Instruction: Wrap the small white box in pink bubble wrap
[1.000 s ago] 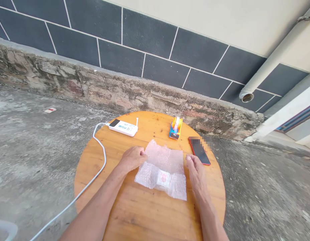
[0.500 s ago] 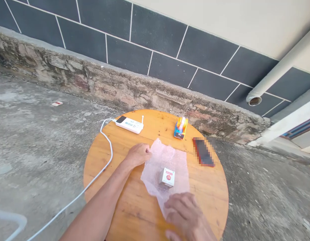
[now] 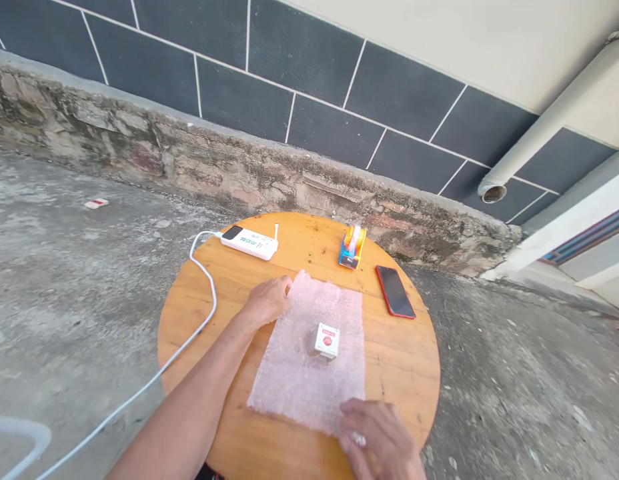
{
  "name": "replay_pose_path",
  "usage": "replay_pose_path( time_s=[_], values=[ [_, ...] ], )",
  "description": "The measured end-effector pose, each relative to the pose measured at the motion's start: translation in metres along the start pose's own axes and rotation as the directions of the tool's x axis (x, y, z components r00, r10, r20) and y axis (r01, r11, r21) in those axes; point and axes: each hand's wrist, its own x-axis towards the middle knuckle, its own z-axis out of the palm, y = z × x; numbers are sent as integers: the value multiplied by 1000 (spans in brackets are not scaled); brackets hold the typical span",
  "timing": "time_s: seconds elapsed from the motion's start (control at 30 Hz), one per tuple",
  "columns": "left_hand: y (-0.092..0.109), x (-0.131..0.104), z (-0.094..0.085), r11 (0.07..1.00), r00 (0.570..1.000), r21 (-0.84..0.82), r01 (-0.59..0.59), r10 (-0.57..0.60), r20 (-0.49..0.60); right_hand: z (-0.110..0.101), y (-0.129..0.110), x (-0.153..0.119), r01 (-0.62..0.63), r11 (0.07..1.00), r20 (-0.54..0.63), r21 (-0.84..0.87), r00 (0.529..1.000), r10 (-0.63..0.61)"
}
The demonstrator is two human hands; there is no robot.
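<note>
Closing on the near right corner of one sheet of bubble wrap (image 3: 289,393) with the right hand (image 3: 379,433), one of two bare hands over one round wooden table (image 3: 399,367); fingertips partly hidden, forearm cut off at the near edge. Cropped too, at near left: one curved white object (image 3: 27,430), hard to identify. Spread flat with the long axis running near to far, near end slanting slightly left. Set upon the sheet, close to its middle: one small white box (image 3: 327,341), too nearly cubic to show a long axis, red-printed face turned upward, lettering too small to read. Resting at the sheet's far left edge with the left hand (image 3: 269,300), fingers curled, tips hidden; impossible to tell whether pinching or only pressing. Lying at right, well apart from the box: one red-edged phone (image 3: 395,292), dark screen up. Placed at far left: one white device (image 3: 249,243), trailing one white cable (image 3: 212,303) out of view at near left. Standing at far right: one yellow-and-blue tape dispenser (image 3: 351,248). Seen beyond: one stone ledge (image 3: 229,175), one dark-tiled wall (image 3: 299,60), one pipe (image 3: 534,143), cropped at right.
</note>
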Motion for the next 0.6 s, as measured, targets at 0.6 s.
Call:
replay_pose_path(
  time_s=[0.6],
  values=[
    [-3, 3, 5, 1000, 1000, 22, -14, 15, -20, -28, 80, 55, -309, 945, 83, -112, 944, 318]
  ],
)
